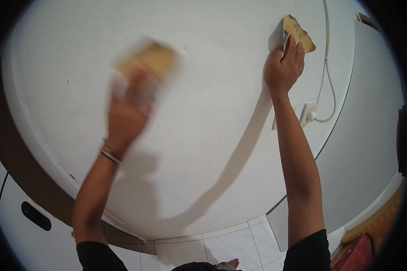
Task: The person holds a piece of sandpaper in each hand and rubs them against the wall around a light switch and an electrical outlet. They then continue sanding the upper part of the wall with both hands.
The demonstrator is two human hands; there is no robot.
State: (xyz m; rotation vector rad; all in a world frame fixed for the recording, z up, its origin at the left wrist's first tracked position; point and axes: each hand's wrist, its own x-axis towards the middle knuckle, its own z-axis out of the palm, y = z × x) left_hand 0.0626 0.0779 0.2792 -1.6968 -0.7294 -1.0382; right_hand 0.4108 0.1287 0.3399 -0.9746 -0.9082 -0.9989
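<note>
My left hand (pixel 129 106) is raised in front of the white wall (pixel 203 122), smeared by motion, and holds a blurred yellow-brown sheet (pixel 156 58). Whether that sheet touches the wall cannot be made out. Bracelets circle the left wrist. Higher up on the right, my right hand (pixel 285 67) grips a creased piece of brown sandpaper (pixel 297 34) with printed marks and torn dark edges, held at the wall. The fingers lie over its lower part, and a shadow falls to its left.
Right of my right forearm, a white plug sits in a wall socket (pixel 308 113), with a cable (pixel 327 58) running up. A door with a dark handle (pixel 36 216) is at lower left. White floor tiles (pixel 230 241) and an orange-brown padded item (pixel 375 221) lie below.
</note>
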